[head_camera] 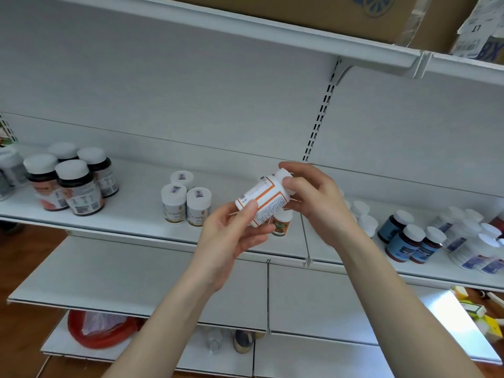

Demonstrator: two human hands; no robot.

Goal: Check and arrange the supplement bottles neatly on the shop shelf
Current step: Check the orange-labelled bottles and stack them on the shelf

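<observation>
Tilted white plastic bottle w/ orange-edged label (263, 199) sits btwn fingers (249, 210): left hand (231, 236) grasps base, right hand (316, 205) grasps cap end. Person should rotate it slowly, read label, grip firm.

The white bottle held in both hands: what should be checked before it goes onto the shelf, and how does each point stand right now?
1. Grip: the left hand holds the base end of the white bottle and the right hand holds its top end: ok.
2. Cap shut tight: the right hand covers most of it: cannot tell.
3. Label checked: the print faces the camera but is too small to read: cannot tell.
4. Upright for setting down: the bottle lies tilted, top up and to the right: not ok.
5. Room on the shelf: bare board shows between the dark bottles and the three white-capped bottles: ok.
</observation>
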